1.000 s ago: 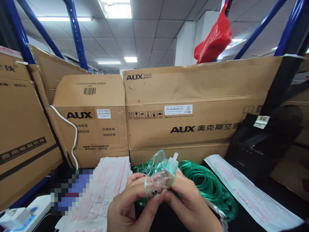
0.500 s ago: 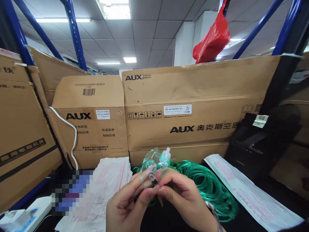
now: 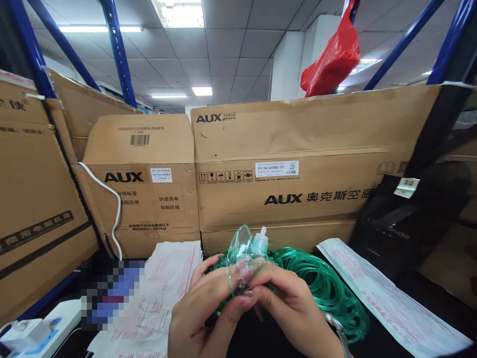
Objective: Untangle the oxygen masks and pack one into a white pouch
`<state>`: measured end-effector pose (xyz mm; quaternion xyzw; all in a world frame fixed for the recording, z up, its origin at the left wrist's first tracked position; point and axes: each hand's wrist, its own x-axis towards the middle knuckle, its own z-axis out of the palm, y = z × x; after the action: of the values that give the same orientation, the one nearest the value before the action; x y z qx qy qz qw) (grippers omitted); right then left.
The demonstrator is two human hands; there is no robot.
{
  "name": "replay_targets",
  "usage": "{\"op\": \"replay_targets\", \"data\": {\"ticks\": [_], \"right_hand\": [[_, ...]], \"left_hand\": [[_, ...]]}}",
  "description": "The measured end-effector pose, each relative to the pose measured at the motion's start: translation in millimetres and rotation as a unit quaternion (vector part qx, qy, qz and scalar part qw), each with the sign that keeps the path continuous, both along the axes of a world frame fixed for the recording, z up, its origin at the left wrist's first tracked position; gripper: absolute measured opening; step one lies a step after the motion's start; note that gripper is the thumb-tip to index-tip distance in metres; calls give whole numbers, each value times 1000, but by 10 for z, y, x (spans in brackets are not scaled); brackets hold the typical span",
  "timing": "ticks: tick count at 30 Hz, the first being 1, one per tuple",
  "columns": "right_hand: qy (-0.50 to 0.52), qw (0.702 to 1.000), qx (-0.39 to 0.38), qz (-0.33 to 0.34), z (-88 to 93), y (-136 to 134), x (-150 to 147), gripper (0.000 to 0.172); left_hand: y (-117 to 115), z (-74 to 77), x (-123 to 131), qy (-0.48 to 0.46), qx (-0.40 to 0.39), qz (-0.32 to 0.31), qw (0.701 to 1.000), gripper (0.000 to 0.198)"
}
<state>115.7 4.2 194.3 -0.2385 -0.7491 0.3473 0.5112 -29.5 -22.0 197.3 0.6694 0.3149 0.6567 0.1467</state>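
Note:
A clear green plastic breathing mask (image 3: 246,256) with a white connector on top is held up at the lower middle of the head view. My left hand (image 3: 203,313) grips its lower left edge, thumb pressed against it. My right hand (image 3: 294,311) pinches the mask's lower right side with fingers curled. A coil of green tubing (image 3: 324,288) lies on the dark table just behind and to the right of my hands.
Large brown AUX cardboard boxes (image 3: 298,164) wall off the back and left. Printed paper packets lie at left (image 3: 164,293) and right (image 3: 387,298). A white power strip (image 3: 40,330) sits at lower left, a black bag (image 3: 406,219) at right, a red plastic bag (image 3: 331,59) hangs above.
The mask has been turned and shifted a little in my fingers, first lower and left, then back upright. Both hands stay on it.

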Motion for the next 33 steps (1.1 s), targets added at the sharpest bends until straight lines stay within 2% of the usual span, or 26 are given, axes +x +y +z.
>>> {"op": "replay_targets", "data": {"ticks": [5, 9, 13, 16, 19, 25, 27, 29, 33], "right_hand": [[33, 992, -115, 41, 13, -29, -9, 23], [48, 982, -172, 68, 26, -34, -16, 26], [46, 976, -198, 73, 48, -37, -28, 31], [34, 977, -201, 70, 61, -41, -33, 32], [25, 977, -200, 69, 56, -36, -33, 31], [23, 978, -193, 70, 43, -22, -35, 31], [17, 979, -192, 64, 52, -32, -38, 31], [-2, 985, -168, 35, 67, -48, -42, 30], [-79, 994, -54, -51, 106, -67, -41, 29]], "left_hand": [[43, -53, -58, 84, 44, 9, 995, 33], [33, -65, -57, 82, 43, 14, 996, 35], [39, -62, -23, 18, -19, -4, 1000, 38], [52, -70, 14, -61, -91, -45, 993, 30], [52, -76, 50, -133, -140, -59, 979, 21], [13, -27, 76, -174, -180, -68, 966, 15], [3, 8, 88, -214, -217, -90, 948, 13], [6, 48, 99, -265, -276, -126, 915, 11], [49, 129, 75, -355, -349, -205, 843, 13]]}}
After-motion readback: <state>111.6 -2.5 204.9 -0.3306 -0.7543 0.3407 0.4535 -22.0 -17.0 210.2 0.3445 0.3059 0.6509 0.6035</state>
